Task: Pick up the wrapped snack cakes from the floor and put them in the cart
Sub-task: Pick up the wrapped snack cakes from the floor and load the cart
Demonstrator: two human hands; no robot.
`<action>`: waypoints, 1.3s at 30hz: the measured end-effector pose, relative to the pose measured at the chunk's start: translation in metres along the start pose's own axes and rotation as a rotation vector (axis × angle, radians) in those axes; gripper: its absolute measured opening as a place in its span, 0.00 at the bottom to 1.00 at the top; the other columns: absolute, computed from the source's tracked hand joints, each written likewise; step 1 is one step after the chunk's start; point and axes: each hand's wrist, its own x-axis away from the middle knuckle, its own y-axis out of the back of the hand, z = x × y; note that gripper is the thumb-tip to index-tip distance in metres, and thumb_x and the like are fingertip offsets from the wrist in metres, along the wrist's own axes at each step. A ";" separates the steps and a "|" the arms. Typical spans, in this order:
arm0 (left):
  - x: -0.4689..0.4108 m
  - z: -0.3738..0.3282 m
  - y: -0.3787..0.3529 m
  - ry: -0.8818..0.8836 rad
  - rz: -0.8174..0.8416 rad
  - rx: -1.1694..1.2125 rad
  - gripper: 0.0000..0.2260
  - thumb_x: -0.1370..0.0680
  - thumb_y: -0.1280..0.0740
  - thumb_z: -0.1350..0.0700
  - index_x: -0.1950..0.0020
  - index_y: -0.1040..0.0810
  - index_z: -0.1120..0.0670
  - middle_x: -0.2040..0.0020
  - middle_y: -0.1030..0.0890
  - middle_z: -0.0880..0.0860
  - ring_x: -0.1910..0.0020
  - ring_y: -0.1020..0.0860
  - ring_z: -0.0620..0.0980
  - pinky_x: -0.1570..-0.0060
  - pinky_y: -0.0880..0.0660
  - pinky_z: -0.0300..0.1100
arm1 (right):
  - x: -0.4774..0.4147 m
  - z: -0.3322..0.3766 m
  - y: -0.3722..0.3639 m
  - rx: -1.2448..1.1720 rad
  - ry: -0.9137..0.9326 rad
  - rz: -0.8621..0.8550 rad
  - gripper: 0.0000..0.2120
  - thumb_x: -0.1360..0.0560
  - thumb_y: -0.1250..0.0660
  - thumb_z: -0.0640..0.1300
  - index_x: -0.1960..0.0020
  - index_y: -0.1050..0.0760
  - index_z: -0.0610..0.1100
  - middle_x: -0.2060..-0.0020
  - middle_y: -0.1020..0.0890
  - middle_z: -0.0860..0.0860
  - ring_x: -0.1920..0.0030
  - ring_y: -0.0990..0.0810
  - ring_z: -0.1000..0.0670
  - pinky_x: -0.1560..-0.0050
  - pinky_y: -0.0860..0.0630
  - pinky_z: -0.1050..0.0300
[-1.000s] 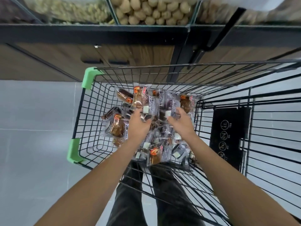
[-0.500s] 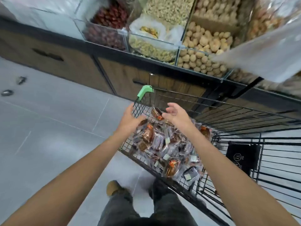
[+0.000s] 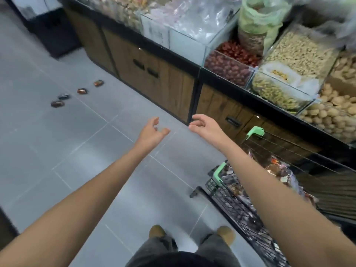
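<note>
Fingers (image 3: 155, 120) hung loose and empty, left hand (image 3: 151, 134) and right hand (image 3: 208, 127) outstretched — snack cakes (image 3: 82, 91) lay ahead on the floor, cart (image 3: 218, 173) beside.

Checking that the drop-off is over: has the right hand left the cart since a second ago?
Yes. The right hand was over the cakes in the cart; now it is outside, past its green corner, above the floor.

A shop: bulk nut bins (image 3: 292, 60) above wooden cabinets (image 3: 154, 72), cart (image 3: 240, 205).

Grey tile floor (image 3: 57, 151); wood cabinets (image 3: 154, 78) w/ bulk bins (image 3: 289, 60).
</note>
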 end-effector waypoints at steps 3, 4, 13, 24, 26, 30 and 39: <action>-0.007 0.019 0.060 0.021 -0.068 0.033 0.29 0.25 0.31 0.52 0.27 0.37 0.53 0.29 0.32 0.52 0.33 0.30 0.52 0.35 0.32 0.48 | -0.014 0.036 -0.049 0.017 0.027 0.031 0.22 0.24 0.33 0.45 0.31 0.31 0.44 0.43 0.21 0.49 0.44 0.23 0.53 0.44 0.26 0.59; -0.007 0.026 0.078 0.030 -0.086 0.046 0.29 0.25 0.31 0.52 0.27 0.37 0.53 0.29 0.32 0.52 0.33 0.30 0.53 0.34 0.33 0.49 | -0.018 0.047 -0.065 0.020 0.030 0.047 0.22 0.24 0.33 0.44 0.31 0.31 0.44 0.43 0.21 0.48 0.44 0.23 0.53 0.42 0.27 0.57; -0.025 0.067 0.198 0.082 -0.230 0.126 0.26 0.23 0.33 0.55 0.28 0.36 0.57 0.30 0.32 0.53 0.34 0.30 0.52 0.40 0.33 0.41 | -0.079 0.126 -0.178 0.115 0.108 0.203 0.19 0.24 0.33 0.41 0.34 0.29 0.40 0.49 0.23 0.48 0.50 0.25 0.53 0.48 0.30 0.59; -0.121 0.115 0.358 0.223 -0.386 0.108 0.23 0.24 0.32 0.56 0.30 0.33 0.57 0.33 0.27 0.53 0.40 0.25 0.53 0.43 0.30 0.41 | -0.237 0.229 -0.334 0.099 0.194 0.416 0.16 0.24 0.34 0.39 0.36 0.28 0.39 0.52 0.22 0.47 0.53 0.24 0.51 0.61 0.31 0.68; -0.139 0.120 0.390 0.265 -0.408 0.104 0.23 0.23 0.32 0.55 0.30 0.33 0.56 0.33 0.28 0.53 0.41 0.24 0.51 0.47 0.31 0.39 | -0.264 0.253 -0.363 0.088 0.193 0.451 0.16 0.24 0.34 0.40 0.37 0.28 0.39 0.51 0.21 0.46 0.53 0.23 0.51 0.60 0.30 0.66; -0.173 0.133 0.449 0.311 -0.492 0.133 0.24 0.23 0.33 0.54 0.29 0.34 0.55 0.32 0.30 0.51 0.42 0.25 0.49 0.47 0.33 0.38 | -0.312 0.295 -0.420 0.120 0.234 0.557 0.16 0.24 0.34 0.40 0.37 0.28 0.40 0.52 0.21 0.47 0.54 0.22 0.50 0.60 0.29 0.65; -0.231 0.171 0.563 0.378 -0.608 0.193 0.25 0.24 0.32 0.52 0.29 0.34 0.53 0.32 0.30 0.49 0.41 0.26 0.48 0.46 0.33 0.39 | -0.389 0.375 -0.537 0.203 0.287 0.720 0.16 0.24 0.34 0.41 0.37 0.28 0.41 0.51 0.21 0.46 0.52 0.22 0.50 0.53 0.30 0.59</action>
